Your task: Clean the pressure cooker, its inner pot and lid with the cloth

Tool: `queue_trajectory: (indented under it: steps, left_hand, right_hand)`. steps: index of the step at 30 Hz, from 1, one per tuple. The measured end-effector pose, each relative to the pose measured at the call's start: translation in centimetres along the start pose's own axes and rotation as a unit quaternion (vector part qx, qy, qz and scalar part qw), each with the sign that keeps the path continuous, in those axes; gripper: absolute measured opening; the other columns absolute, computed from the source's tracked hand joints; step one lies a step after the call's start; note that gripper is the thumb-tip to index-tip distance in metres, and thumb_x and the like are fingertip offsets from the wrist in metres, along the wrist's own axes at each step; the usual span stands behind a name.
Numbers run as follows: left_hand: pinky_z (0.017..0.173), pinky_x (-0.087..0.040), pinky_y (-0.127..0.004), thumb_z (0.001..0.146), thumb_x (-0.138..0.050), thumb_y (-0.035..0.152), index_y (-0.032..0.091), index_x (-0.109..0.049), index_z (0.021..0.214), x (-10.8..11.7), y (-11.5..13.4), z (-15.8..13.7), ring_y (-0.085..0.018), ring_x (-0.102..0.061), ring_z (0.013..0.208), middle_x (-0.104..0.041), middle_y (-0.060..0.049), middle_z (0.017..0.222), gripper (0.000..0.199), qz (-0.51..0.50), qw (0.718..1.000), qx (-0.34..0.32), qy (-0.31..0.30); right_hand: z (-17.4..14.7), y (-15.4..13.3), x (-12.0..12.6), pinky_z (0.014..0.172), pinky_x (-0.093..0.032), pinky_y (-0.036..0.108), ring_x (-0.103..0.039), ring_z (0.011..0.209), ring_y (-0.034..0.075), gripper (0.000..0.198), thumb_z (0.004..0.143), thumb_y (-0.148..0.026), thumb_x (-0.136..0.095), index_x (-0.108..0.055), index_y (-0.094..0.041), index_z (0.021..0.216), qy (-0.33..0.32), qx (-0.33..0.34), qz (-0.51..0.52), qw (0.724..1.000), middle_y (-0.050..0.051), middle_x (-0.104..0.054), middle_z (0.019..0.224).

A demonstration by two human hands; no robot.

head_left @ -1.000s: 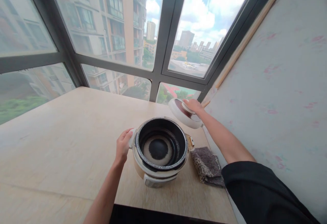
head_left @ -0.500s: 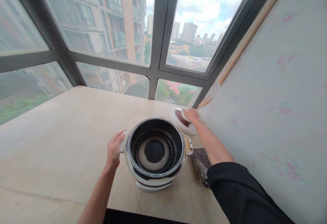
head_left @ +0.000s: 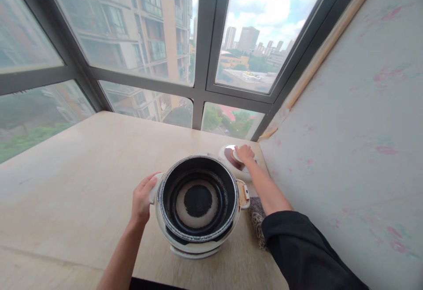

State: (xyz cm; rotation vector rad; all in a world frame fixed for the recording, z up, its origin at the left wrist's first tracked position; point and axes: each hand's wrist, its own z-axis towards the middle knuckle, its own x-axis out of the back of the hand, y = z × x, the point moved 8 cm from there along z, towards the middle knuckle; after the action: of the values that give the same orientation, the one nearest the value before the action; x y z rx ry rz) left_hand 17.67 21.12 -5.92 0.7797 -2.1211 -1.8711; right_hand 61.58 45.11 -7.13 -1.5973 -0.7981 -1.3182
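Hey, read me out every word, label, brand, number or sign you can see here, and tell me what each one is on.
No readable text anywhere.
Cooker: no legible lettering; its front is seen too steeply to check.
Lid: none legible; the right hand covers part of it.
Dark marks below the window frame, far left: too small to tell whether they are writing.

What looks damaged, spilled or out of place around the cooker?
The inner pot looks worn: its bottom carries a pale ring with a ragged inner edge. Beside the window frame, the wooden trim looks broken, with a gap above its lower piece. No spill shows.
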Motion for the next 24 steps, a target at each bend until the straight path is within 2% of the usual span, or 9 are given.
queue_trajectory:
  steps: [8, 18, 21, 24]
  left_hand:
    - [0.069, -0.051, -0.028, 0.059, -0.081, 0.055, 0.013, -0.077, 0.095, 0.1, -0.2, 0.0, -0.023, -0.065, 0.081, -0.075, -0.01, 0.093, 0.056, 0.004, 1.0, 0.004, 0.002]
    - [0.062, -0.052, -0.029, 0.057, -0.082, 0.055, 0.012, -0.076, 0.094, 0.2, -0.5, 0.0, -0.022, -0.066, 0.073, -0.075, -0.009, 0.087, 0.057, -0.01, 1.0, 0.015, 0.005]
    - [0.063, -0.052, -0.028, 0.056, -0.083, 0.054, 0.013, -0.076, 0.094, 0.3, -0.8, 0.1, -0.021, -0.066, 0.072, -0.075, -0.009, 0.087, 0.057, -0.022, 1.0, 0.019, 0.006]
    - [0.062, -0.052, -0.028, 0.058, -0.082, 0.054, 0.013, -0.077, 0.095, 0.3, -0.9, 0.2, -0.022, -0.066, 0.073, -0.074, -0.008, 0.085, 0.056, -0.018, 1.0, 0.008, -0.003]
  right_hand:
    - [-0.1, -0.8, -1.5, 0.095, -0.049, 0.041, -0.062, 0.116, 0.034, 0.062, 0.095, -0.055, -0.057, -0.06, -0.002, 0.127, 0.016, 0.013, -0.015, 1.0, 0.029, -0.06, 0.126]
    - [-0.6, -0.5, -3.0, 0.095, -0.047, 0.042, -0.06, 0.115, 0.034, 0.059, 0.099, -0.05, -0.049, -0.057, -0.002, 0.133, 0.023, 0.042, -0.025, 0.999, 0.028, -0.055, 0.129]
    - [-0.8, -0.2, -3.1, 0.099, -0.045, 0.041, -0.059, 0.116, 0.032, 0.056, 0.099, -0.049, -0.049, -0.057, -0.008, 0.136, 0.005, 0.066, -0.024, 0.998, 0.024, -0.053, 0.132]
    - [-1.3, 0.1, -3.0, 0.104, -0.04, 0.037, -0.056, 0.121, 0.029, 0.049, 0.099, -0.041, -0.051, -0.054, -0.018, 0.142, -0.02, 0.11, -0.018, 0.994, 0.018, -0.052, 0.137]
